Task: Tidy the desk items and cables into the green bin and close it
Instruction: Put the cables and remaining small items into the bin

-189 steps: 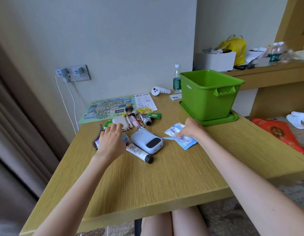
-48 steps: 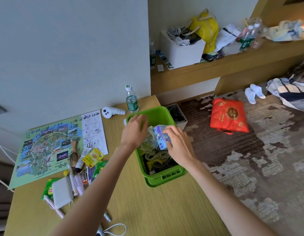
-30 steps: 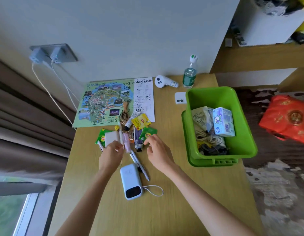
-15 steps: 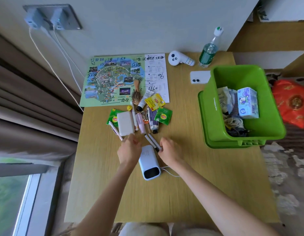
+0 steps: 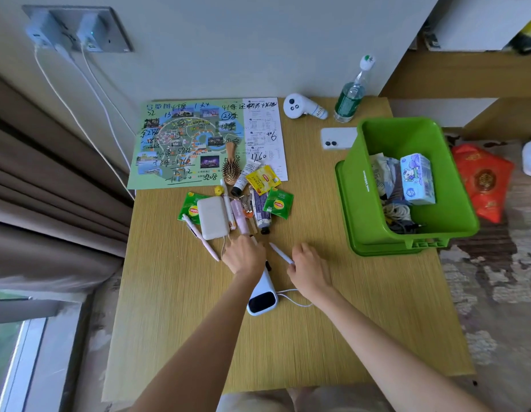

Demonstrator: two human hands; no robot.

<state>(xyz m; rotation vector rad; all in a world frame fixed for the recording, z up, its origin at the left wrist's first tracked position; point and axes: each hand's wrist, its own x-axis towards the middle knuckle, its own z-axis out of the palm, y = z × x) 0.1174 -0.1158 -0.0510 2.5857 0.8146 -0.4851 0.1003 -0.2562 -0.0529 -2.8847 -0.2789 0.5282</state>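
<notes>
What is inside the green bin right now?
Inside the green bin: a tissue pack, crumpled packets, a coiled white cable and dark cables. Anything beneath them is covered.

Right hand (image 5: pixel 308 270) pinches white pen (image 5: pixel 279 252); left hand (image 5: pixel 243 258) flat, covering power bank's (image 5: pixel 261 295) far end; green bin (image 5: pixel 356 185) uncovered.

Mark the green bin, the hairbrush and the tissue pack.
green bin (image 5: pixel 360 209): head view, on its bare left outer wall.
hairbrush (image 5: pixel 231 171): head view, on its bristle head.
tissue pack (image 5: pixel 417 178): head view, on its printed top face.
</notes>
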